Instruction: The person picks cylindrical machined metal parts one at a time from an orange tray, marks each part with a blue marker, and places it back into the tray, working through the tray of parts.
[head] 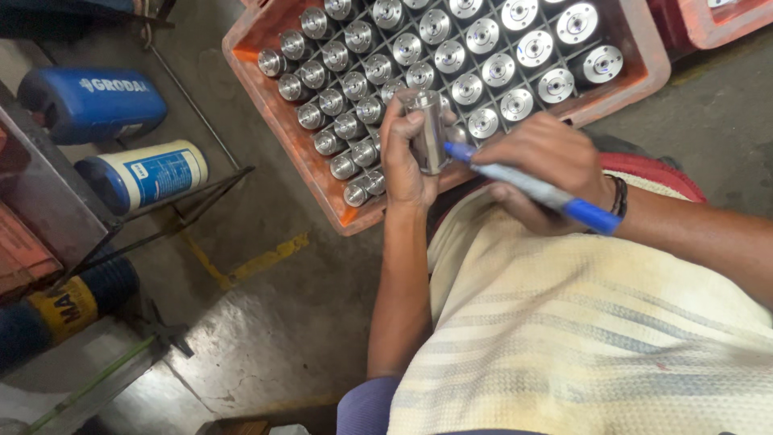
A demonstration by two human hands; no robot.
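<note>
My left hand (405,157) grips a shiny metal cylinder (429,133), held upright just above the near edge of an orange crate (286,129). My right hand (541,165) holds a blue and white marker pen (531,187), its blue tip touching the side of the cylinder. The crate is divided by a dark grid and holds several similar metal cylinders (483,56) standing on end. A dark bracelet sits on my right wrist. A cream striped cloth (580,322) covers my lap below both hands.
A blue plastic can (93,101) and a white and blue bottle (149,173) lie on the concrete floor at left. Thin metal rods (181,201) and a dark frame stand beside them. A second orange crate (717,24) shows at top right. Yellow floor marking (258,262) runs below the crate.
</note>
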